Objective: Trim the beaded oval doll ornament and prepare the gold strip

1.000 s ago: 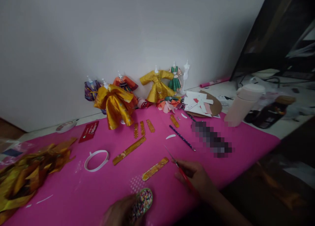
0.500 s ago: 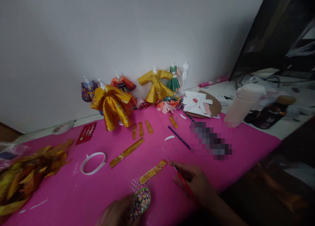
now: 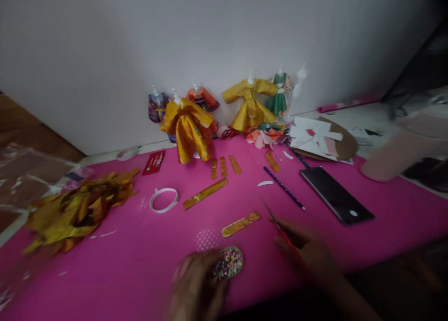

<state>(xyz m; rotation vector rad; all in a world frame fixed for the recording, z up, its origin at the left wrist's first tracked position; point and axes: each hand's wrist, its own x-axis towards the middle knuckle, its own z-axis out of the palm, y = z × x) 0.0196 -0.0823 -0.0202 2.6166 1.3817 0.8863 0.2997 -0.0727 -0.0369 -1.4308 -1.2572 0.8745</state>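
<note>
My left hand (image 3: 199, 283) grips a small oval pincushion (image 3: 232, 261) dotted with many coloured pin heads, low on the pink mat (image 3: 133, 274). Between the fingers of my right hand (image 3: 304, 246) is a thin pointed tool with a red handle (image 3: 289, 240), its tip aimed up and left. A gold fabric strip (image 3: 241, 224) lies flat between the two hands, touched by neither. Farther back lie a longer gold strip (image 3: 206, 193) and several short gold pieces (image 3: 223, 166). A dark dotted pencil (image 3: 284, 188) rests behind my right hand.
Small dresses on stands, including a gold one (image 3: 191, 129), line the wall. Gold scraps (image 3: 80, 209) and a white ring (image 3: 164, 200) lie left. A black phone (image 3: 336, 195), white papers (image 3: 313, 136) and a pale bottle (image 3: 395, 150) are at right.
The view has turned left, so things appear farther right and more of the left side shows. My left hand with the pincushion shows more fully. My right hand still holds the red tool.
</note>
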